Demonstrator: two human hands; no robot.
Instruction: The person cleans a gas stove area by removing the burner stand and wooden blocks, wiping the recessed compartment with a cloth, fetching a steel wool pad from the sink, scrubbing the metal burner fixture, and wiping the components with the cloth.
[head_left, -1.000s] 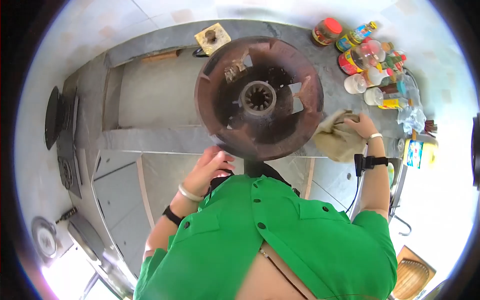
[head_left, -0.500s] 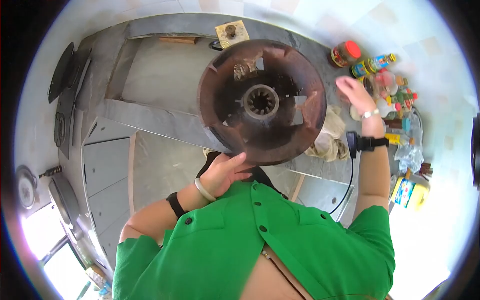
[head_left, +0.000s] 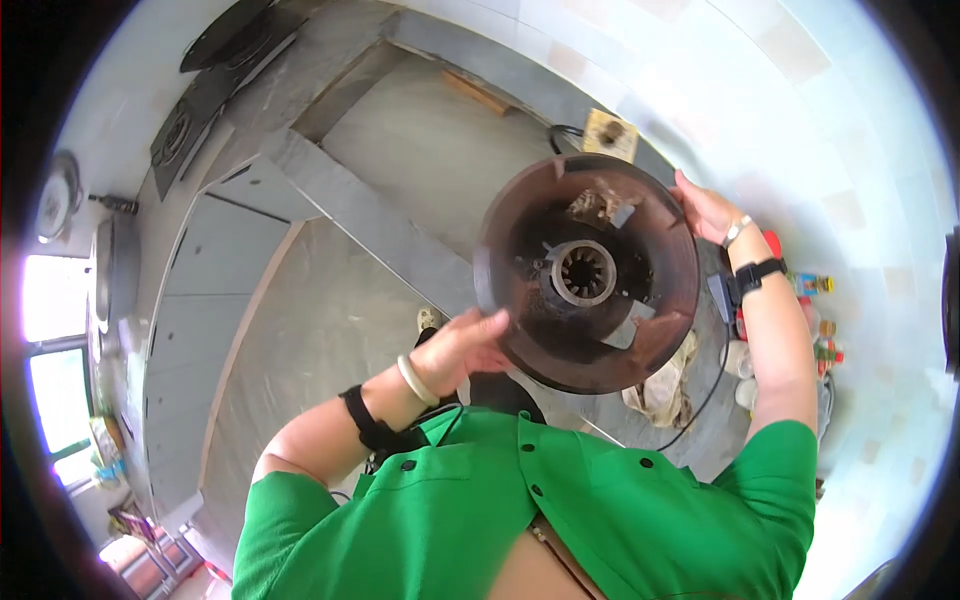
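Observation:
A large round, rusty metal stove burner (head_left: 655, 275), shaped like a bowl with a slotted ring in its middle, is tilted with its inside toward me. My left hand (head_left: 465, 350) grips its lower left rim, thumb at the edge and fingers partly hidden underneath. On the upper right side, my right hand (head_left: 708, 212) holds the rim, its fingers partly behind it. A crumpled cloth (head_left: 662, 395) lies on the counter just below the burner.
A rectangular opening (head_left: 430, 150) is cut in the grey counter (head_left: 375, 215); a wooden strip (head_left: 476, 92) lies at its back. Behind the burner is a yellowish square block (head_left: 610, 135). Bottles (head_left: 815, 284) stand by the right wall, and a black cable (head_left: 715, 390) hangs from my right wrist.
My right hand has come from beside the jars onto the burner's right rim. The view has turned, and the burner sits further right in it, with my left hand still at its rim.

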